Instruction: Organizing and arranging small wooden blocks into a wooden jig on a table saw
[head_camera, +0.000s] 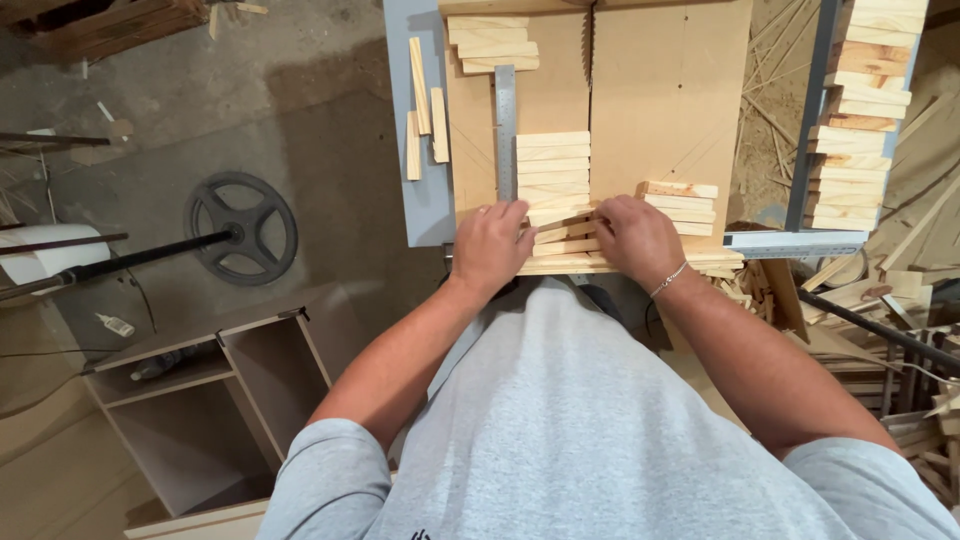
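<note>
Both my hands rest on a row of short pale wooden slats (553, 170) lying side by side on a brown board (670, 90) of a saw table. My left hand (490, 245) presses the near slats next to a metal ruler fence (505, 130). My right hand (635, 235), with a bracelet at the wrist, grips the tilted near slats (562, 236) from the right. A second small stack of slats (685, 200) lies just right of my right hand.
More slats lie at the board's far end (492, 48) and on the grey table edge (425, 110). A tall stack of slats (860, 120) stands at right. Wood offcuts litter the floor at right (880, 300). A black wheel (240, 228) and an open cabinet (215, 400) sit at left.
</note>
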